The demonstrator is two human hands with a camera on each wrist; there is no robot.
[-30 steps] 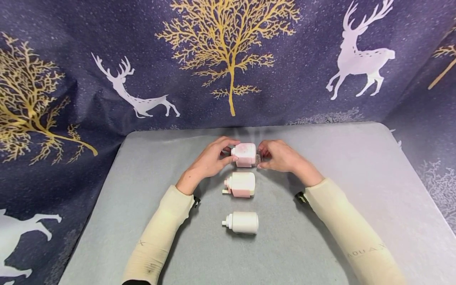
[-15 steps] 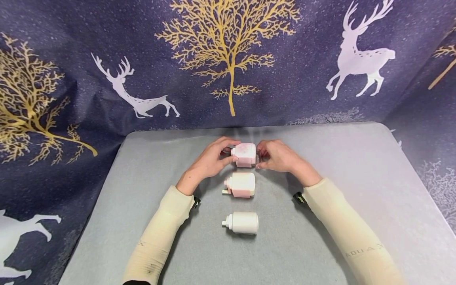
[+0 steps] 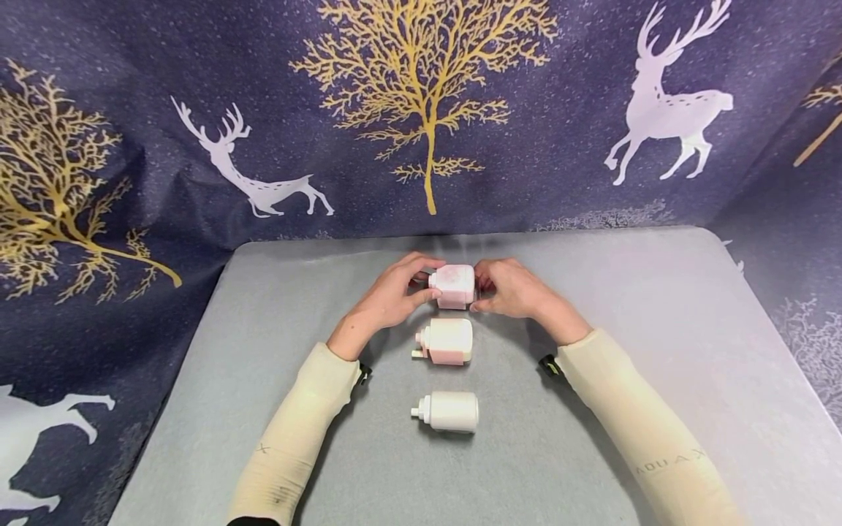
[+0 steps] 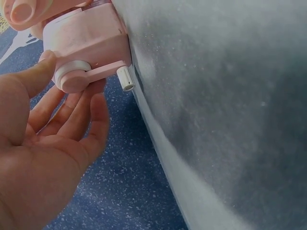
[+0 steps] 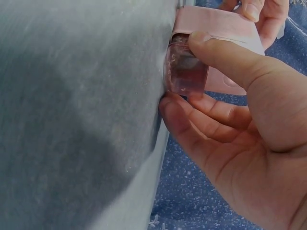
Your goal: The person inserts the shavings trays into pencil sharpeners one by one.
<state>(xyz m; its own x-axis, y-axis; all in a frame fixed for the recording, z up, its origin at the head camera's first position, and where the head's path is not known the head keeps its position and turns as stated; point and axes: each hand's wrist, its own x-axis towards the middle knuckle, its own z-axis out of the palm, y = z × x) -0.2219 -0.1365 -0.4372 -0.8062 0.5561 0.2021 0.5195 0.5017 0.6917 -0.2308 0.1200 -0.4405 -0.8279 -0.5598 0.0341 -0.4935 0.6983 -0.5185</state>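
Observation:
A pink crank pencil sharpener (image 3: 455, 285) stands near the table's back edge. My left hand (image 3: 395, 292) grips its crank end, thumb on the near side and fingers round the far side. In the left wrist view its crank arm (image 4: 103, 72) hangs by that hand, tipped with a white handle (image 4: 125, 78). At the opposite end, my right hand (image 3: 513, 288) pinches the clear shavings drawer (image 5: 187, 72) between thumb and fingers. Part of the drawer sticks out of the pink body, as the right wrist view shows; dark bits are visible inside.
Closer to me lies a second sharpener (image 3: 449, 342), cream and pink, with its crank to the left. A white sharpener-like piece (image 3: 452, 411) is nearer still, in the same column. The grey table (image 3: 316, 292) ends at a dark patterned cloth (image 3: 368, 197) behind.
The right hand has shifted slightly left toward the sharpener, and less of the clear drawer shows beyond the body. The left hand stays where it was.

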